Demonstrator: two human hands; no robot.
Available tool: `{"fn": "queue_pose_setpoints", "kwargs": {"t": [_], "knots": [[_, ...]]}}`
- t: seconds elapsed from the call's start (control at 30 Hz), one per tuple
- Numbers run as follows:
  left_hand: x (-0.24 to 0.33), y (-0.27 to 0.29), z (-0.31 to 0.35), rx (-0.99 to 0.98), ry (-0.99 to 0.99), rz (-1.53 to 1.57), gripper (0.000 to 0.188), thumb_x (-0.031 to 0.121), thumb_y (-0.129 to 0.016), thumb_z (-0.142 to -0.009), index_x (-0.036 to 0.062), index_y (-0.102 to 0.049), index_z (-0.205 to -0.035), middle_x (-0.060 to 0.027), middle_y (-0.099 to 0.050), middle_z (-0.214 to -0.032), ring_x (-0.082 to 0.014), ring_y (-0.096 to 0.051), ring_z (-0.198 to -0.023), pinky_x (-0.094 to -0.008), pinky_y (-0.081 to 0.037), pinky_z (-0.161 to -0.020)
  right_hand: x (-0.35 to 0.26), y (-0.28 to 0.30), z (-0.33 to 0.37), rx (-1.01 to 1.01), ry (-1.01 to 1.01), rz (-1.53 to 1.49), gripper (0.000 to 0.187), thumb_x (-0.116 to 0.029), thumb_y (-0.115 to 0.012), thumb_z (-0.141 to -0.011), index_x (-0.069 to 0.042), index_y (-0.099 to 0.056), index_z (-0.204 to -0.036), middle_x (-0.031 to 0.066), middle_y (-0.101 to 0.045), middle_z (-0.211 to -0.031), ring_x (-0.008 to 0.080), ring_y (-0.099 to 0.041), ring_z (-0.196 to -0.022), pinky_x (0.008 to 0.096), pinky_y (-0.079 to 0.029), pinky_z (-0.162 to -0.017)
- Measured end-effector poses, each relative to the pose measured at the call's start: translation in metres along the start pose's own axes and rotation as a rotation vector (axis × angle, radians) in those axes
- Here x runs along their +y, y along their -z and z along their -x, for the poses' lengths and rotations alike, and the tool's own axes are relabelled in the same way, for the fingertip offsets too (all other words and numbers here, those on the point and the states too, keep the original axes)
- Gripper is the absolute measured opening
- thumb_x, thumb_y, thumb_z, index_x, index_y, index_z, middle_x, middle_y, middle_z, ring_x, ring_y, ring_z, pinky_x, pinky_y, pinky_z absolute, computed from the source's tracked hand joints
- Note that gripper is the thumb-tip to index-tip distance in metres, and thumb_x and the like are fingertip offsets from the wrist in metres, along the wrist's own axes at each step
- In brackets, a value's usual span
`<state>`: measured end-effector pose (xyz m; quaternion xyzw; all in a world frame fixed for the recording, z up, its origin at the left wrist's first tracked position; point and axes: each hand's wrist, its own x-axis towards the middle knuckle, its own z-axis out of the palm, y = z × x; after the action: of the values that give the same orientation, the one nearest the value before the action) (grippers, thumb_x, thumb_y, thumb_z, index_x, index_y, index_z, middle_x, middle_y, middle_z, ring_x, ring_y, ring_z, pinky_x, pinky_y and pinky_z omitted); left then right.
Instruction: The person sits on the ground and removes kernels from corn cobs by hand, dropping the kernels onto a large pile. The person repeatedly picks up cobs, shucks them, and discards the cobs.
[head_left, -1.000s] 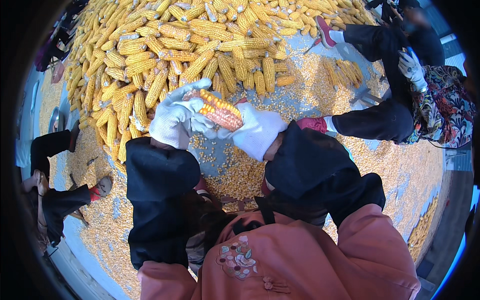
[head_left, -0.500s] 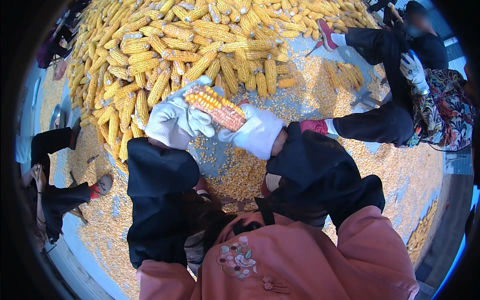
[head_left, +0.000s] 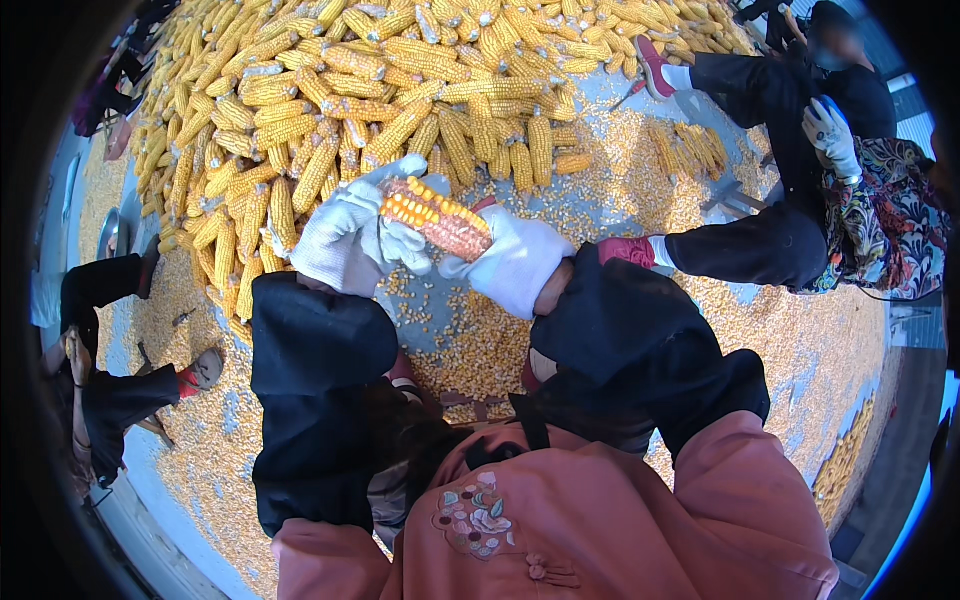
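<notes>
A partly shelled corn cob [head_left: 438,220] is held between my two gloved hands, tilted down to the right. Yellow kernels remain along its upper left part, while the lower right part is bare and pinkish. Around its left end curl the fingers of my left hand [head_left: 358,232], in a pale work glove. My right hand [head_left: 515,262], gloved in white, grips the lower right end. Under both hands, loose kernels [head_left: 470,340] lie scattered on a bluish sheet.
A large heap of corn cobs [head_left: 400,80] rises just beyond my hands. On the right sits a person with a gloved hand [head_left: 832,140] and legs stretched toward the heap. Another person's leg and shoe [head_left: 205,372] show at left. A smaller group of cobs [head_left: 690,150] lies at right.
The cob has turned slightly in my hands, showing its kernel rows from a different side. My left fingers have shifted a little along it.
</notes>
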<state>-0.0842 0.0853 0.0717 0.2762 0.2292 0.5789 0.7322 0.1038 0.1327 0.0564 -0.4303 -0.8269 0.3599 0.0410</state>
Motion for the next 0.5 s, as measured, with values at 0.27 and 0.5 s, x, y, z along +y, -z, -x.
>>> {"fn": "queue_pose_setpoints", "kwargs": {"t": [0.27, 0.5], "knots": [[0.001, 0.009, 0.001, 0.05, 0.01, -0.028, 0.052, 0.016, -0.047, -0.07, -0.0107, -0.042, -0.115, -0.0233, -0.054, -0.103, -0.0282, -0.06, -0.083, -0.0368, -0.051, -0.065, 0.011, -0.009, -0.006, -0.002, 0.07, -0.001, 0.058, -0.05, -0.062, -0.069, -0.001, -0.049, -0.098, 0.0165, -0.06, -0.076, 0.0329, -0.06, -0.071, 0.0376, -0.047, -0.061], [-0.005, 0.008, -0.001, 0.282, 0.093, -0.177, 0.04, 0.008, -0.047, -0.077, -0.0066, -0.044, -0.114, -0.0195, -0.057, -0.1, -0.0257, -0.061, -0.083, -0.0284, -0.052, -0.06, 0.003, 0.0, 0.003, -0.016, 0.046, 0.114, 0.056, -0.047, -0.06, -0.072, 0.002, -0.048, -0.096, 0.0172, -0.06, -0.076, 0.0322, -0.06, -0.07, 0.0378, -0.047, -0.06]]}}
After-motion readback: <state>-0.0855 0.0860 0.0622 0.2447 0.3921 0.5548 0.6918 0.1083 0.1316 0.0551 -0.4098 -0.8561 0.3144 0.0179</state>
